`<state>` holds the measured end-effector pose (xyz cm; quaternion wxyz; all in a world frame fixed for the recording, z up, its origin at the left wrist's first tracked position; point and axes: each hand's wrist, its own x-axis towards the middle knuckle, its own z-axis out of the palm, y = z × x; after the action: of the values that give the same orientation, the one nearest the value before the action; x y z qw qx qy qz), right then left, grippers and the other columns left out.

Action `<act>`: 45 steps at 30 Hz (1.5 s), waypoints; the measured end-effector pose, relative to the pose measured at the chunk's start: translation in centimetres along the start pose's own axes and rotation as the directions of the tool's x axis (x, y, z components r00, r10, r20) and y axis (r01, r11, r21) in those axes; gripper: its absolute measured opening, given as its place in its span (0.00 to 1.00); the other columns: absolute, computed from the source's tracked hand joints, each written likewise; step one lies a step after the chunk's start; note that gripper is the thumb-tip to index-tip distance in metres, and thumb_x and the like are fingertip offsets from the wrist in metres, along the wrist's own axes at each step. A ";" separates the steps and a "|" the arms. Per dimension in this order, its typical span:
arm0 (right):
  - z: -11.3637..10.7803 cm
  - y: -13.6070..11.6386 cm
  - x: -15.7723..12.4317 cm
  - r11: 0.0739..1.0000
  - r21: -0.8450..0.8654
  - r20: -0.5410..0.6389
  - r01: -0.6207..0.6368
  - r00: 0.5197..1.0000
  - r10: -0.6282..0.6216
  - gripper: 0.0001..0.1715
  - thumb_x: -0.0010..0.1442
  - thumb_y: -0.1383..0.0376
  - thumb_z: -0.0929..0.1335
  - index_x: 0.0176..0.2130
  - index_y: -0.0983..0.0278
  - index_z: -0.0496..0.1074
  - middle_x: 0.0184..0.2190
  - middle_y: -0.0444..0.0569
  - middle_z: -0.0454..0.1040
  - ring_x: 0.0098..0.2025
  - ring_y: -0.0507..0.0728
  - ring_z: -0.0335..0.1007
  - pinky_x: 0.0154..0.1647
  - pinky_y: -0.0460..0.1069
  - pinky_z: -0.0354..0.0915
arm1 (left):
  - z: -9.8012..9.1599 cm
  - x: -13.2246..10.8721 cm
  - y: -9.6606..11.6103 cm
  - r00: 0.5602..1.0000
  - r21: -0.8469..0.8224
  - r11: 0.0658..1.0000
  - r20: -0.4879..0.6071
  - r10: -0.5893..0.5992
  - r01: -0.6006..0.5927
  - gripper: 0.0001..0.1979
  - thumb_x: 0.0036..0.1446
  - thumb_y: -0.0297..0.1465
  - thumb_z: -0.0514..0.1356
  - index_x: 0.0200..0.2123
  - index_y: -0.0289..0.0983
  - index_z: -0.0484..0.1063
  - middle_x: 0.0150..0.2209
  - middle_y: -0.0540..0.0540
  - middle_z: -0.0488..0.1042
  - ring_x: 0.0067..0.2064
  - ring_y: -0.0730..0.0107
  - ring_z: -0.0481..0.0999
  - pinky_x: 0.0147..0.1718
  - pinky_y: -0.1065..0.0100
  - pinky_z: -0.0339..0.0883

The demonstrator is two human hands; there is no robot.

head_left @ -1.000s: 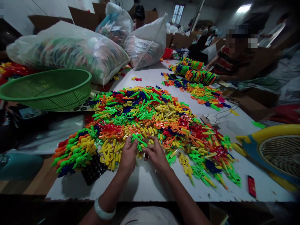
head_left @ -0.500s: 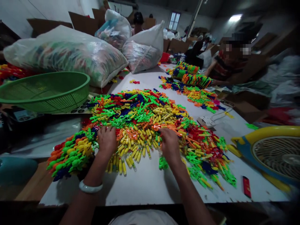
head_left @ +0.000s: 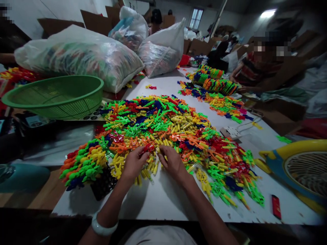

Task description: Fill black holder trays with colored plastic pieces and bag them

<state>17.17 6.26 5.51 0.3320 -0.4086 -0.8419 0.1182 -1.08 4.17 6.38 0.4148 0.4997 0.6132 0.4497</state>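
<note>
A big heap of small plastic toy parts in green, yellow, orange, red and blue covers the white table. My left hand pinches a small red plastic piece at the heap's near edge. My right hand is close beside it, fingers curled on a yellow piece next to the red one. A white bangle sits on my left wrist. At the left, sorted parts stand packed together on a black crate.
A green mesh basket sits at the left, with large clear bags of parts behind it. A yellow and blue fan lies at the right, a red lighter near it. Another person works at the far right beside stacked parts.
My hands were spread apart in the heap; they have come back together at its near edge, and the left one now holds a red piece.
</note>
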 end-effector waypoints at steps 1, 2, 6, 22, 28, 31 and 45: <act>-0.3 -0.4 -0.2 0.999 -0.051 0.006 0.009 1.000 -0.009 0.13 0.68 0.62 0.62 0.49 0.63 0.69 0.38 0.53 0.74 0.41 0.59 0.68 0.43 0.53 0.64 | 0.5 -0.3 0.1 1.000 -0.014 1.000 0.012 0.002 -0.002 0.12 0.51 0.39 0.61 0.35 0.38 0.77 0.30 0.49 0.78 0.31 0.67 0.74 0.31 0.69 0.66; -0.5 -0.7 -0.3 0.994 -0.105 0.007 0.016 1.000 -0.016 0.13 0.68 0.61 0.62 0.47 0.62 0.71 0.37 0.53 0.73 0.41 0.60 0.67 0.42 0.53 0.63 | 0.9 -0.6 0.2 1.000 -0.014 1.000 0.019 0.007 -0.007 0.12 0.51 0.39 0.61 0.35 0.38 0.77 0.30 0.50 0.77 0.32 0.67 0.74 0.32 0.69 0.66; -0.8 -1.2 -0.8 0.974 -0.228 -0.009 0.013 1.000 -0.015 0.13 0.68 0.61 0.62 0.46 0.63 0.73 0.34 0.53 0.72 0.38 0.59 0.64 0.40 0.53 0.61 | 1.8 -1.2 0.2 0.994 0.119 0.987 -0.003 0.107 -0.106 0.11 0.54 0.36 0.59 0.37 0.39 0.78 0.33 0.49 0.78 0.35 0.67 0.74 0.36 0.68 0.67; -0.4 -0.4 -1.0 0.969 -0.243 0.030 0.044 0.999 -0.038 0.14 0.69 0.61 0.60 0.41 0.64 0.73 0.31 0.52 0.73 0.35 0.58 0.66 0.37 0.52 0.61 | 1.7 -2.0 0.3 0.955 0.313 0.907 0.186 0.232 -0.281 0.11 0.59 0.33 0.56 0.42 0.39 0.76 0.39 0.44 0.77 0.42 0.63 0.74 0.42 0.64 0.65; -1.3 2.0 -1.2 0.954 -0.264 0.193 0.140 0.977 -0.090 0.12 0.68 0.64 0.62 0.38 0.62 0.74 0.31 0.50 0.72 0.37 0.58 0.64 0.37 0.51 0.60 | 1.0 -0.9 0.0 0.889 0.267 0.916 0.427 0.167 -0.300 0.13 0.60 0.37 0.54 0.38 0.39 0.77 0.33 0.46 0.76 0.35 0.66 0.73 0.35 0.69 0.64; -1.9 2.4 -1.7 0.981 -0.154 0.213 0.115 0.974 -0.080 0.15 0.69 0.63 0.61 0.36 0.64 0.74 0.29 0.50 0.71 0.34 0.57 0.64 0.34 0.50 0.60 | 1.4 -0.8 0.5 0.848 0.208 0.942 0.515 0.124 -0.264 0.14 0.60 0.38 0.54 0.36 0.37 0.77 0.28 0.49 0.72 0.31 0.69 0.70 0.31 0.71 0.62; -6.0 3.5 -0.8 0.957 -0.200 -0.169 -0.209 0.970 0.177 0.18 0.62 0.73 0.61 0.46 0.63 0.75 0.42 0.54 0.75 0.46 0.60 0.67 0.48 0.54 0.64 | 1.1 4.1 -1.2 0.938 0.621 0.704 0.200 0.283 -0.345 0.21 0.55 0.25 0.59 0.53 0.35 0.71 0.58 0.33 0.69 0.62 0.45 0.64 0.61 0.45 0.51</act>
<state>23.60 7.45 8.05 0.3342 -0.5305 -0.7786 0.0268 -1.01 8.20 4.68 0.1606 0.7283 0.6169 0.2515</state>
